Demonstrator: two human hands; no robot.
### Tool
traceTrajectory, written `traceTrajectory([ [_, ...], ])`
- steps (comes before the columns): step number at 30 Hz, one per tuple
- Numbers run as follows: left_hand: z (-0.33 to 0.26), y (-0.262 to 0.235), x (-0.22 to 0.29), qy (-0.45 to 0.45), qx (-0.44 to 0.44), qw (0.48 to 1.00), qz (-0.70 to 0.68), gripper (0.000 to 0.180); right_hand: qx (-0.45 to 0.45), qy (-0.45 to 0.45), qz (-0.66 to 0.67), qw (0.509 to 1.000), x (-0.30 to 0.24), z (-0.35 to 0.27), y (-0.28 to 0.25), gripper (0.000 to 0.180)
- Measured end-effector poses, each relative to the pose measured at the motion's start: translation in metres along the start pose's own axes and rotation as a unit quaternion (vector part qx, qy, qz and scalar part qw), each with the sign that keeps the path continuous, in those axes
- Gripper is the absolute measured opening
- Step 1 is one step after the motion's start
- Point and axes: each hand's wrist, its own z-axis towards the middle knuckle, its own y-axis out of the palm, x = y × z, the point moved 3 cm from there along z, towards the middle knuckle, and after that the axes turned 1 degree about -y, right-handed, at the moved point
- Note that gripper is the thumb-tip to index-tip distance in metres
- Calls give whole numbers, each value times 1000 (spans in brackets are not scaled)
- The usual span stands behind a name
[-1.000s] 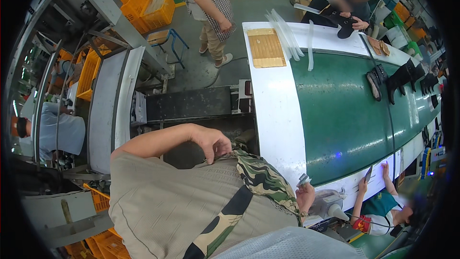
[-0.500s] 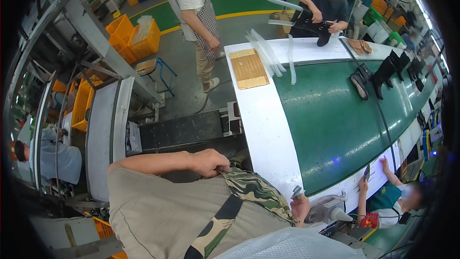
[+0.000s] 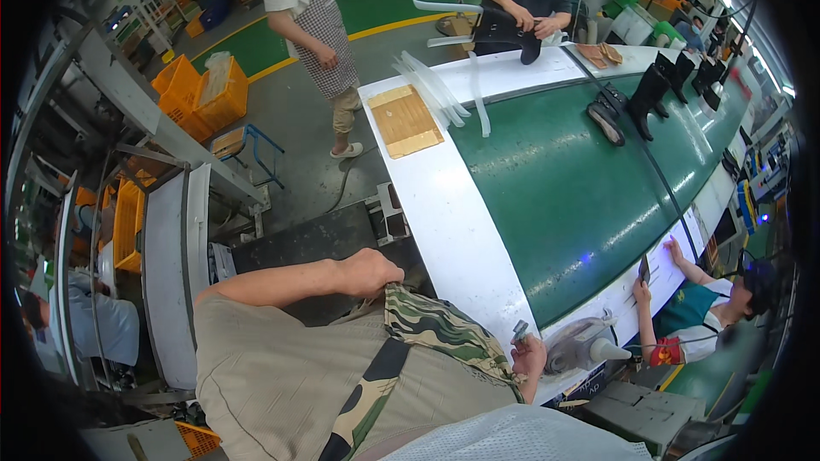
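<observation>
Head view is showing your left hand [image 3: 367,273] closing in a fist on the upper corner of the camouflage cloth [image 3: 440,324], with the rest of the cloth slanting down from that grip across your front toward your right hand [image 3: 530,354]. Your right fingers are pinching a small grey object [image 3: 519,329], which is sticking up past the fingertips against the white tabletop [image 3: 461,248]; you are hiding its lower end. A translucent bottle [image 3: 568,348] is lying just beside that hand, its white nozzle [image 3: 610,350] pointing away from you.
</observation>
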Motion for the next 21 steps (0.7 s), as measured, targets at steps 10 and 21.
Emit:
traceTrajectory([
  [10,10,-34,-33,-110,-174,853,-479,60,-32,12,7,999,19,20,-30,22],
  [21,12,65,-79,-276,-46,774,-568,50,2,0,-5,1000,2,4,7,14],
])
